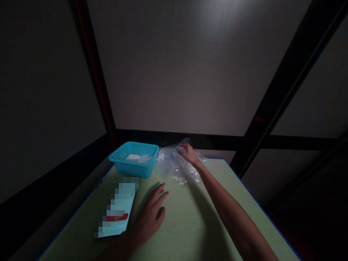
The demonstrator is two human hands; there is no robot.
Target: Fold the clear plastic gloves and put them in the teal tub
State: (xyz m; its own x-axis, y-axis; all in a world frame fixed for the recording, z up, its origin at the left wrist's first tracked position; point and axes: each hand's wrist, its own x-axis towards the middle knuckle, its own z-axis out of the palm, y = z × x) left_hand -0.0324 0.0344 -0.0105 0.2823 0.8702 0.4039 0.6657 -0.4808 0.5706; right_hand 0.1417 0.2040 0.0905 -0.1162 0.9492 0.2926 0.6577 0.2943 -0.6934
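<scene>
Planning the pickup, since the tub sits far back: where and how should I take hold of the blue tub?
I'd pinch the near rim of the blue tub, coming from the person's side. It stands upright, open at the top, its lip turned outward. The clear plastic crowds its right side, so the near rim looks easier to reach.

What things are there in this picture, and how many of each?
Blue basin: one, at the table's far left corner
White item: one, inside the basin
Clear plastic in basin: at least one piece, beside the white item
Clear plastic bag: looks like one, under the right hand
Phone-like screen: one, pale green and red, partly blurred, left side
Table: one, green with blue edge
Wall panels: several, grey, behind
Left hand: one, over the table
Right hand: one, gripping the bag
</scene>
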